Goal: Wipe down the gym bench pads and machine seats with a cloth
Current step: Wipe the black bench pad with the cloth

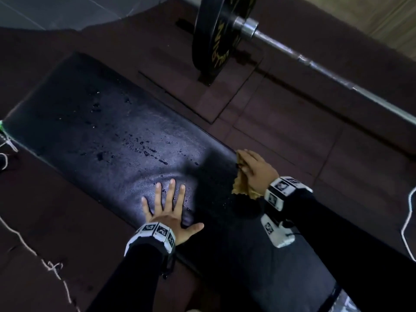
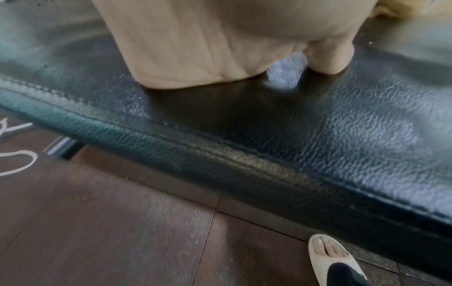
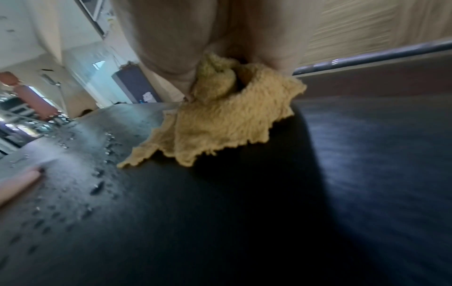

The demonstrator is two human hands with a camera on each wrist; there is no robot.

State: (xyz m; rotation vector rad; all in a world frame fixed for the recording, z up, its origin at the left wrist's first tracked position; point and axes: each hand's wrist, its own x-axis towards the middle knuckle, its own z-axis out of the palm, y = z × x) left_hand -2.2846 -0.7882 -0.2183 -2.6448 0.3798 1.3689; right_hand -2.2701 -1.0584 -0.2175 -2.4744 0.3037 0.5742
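A black padded gym bench pad (image 1: pixel 108 131) runs from upper left to lower right, speckled with water drops in its middle. My left hand (image 1: pixel 167 204) lies flat on the pad with fingers spread, and its palm (image 2: pixel 195 44) presses the leather. At the pad's right edge, my right hand (image 1: pixel 256 170) grips a bunched yellow cloth (image 1: pixel 244 189) against the surface. In the right wrist view the cloth (image 3: pixel 220 120) hangs crumpled from my fingers onto the bench pad (image 3: pixel 244 212), beside the drops.
A barbell (image 1: pixel 315 61) with a black weight plate (image 1: pixel 216 34) lies on the dark rubber floor tiles beyond the bench. White cords trail on the floor at left (image 1: pixel 24 242) and right (image 1: pixel 408 221). My foot in a white slipper (image 2: pixel 330 257) stands beside the bench.
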